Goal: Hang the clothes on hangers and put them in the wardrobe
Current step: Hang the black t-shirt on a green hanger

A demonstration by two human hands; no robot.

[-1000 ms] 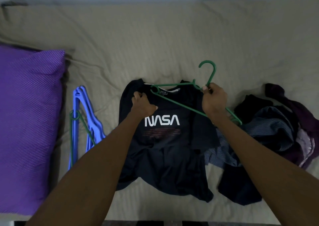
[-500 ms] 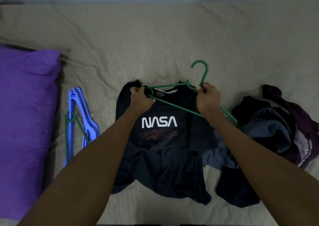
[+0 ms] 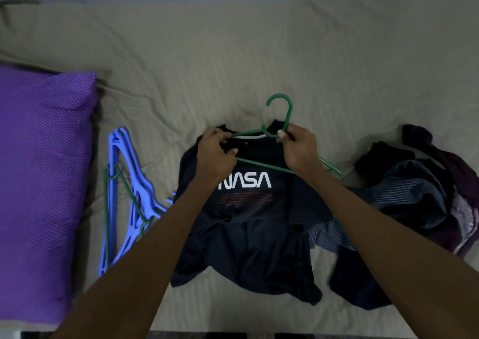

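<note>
A dark navy T-shirt (image 3: 248,224) with white NASA lettering lies flat on the bed, collar away from me. My right hand (image 3: 298,149) grips a green hanger (image 3: 261,165) at the base of its hook, above the collar. My left hand (image 3: 215,152) pinches the shirt's collar at its left side, where the hanger's left end goes under my fingers. The hanger's right end sticks out beyond my right wrist.
Several blue hangers and a green one (image 3: 121,193) lie on the bed left of the shirt. A purple pillow (image 3: 41,183) fills the left side. A heap of dark and striped clothes (image 3: 414,196) lies to the right. The beige sheet (image 3: 233,66) stretches beyond.
Both hands came closer together at the collar. The hanger shifted left, and its left end now lies under my left fingers at the collar.
</note>
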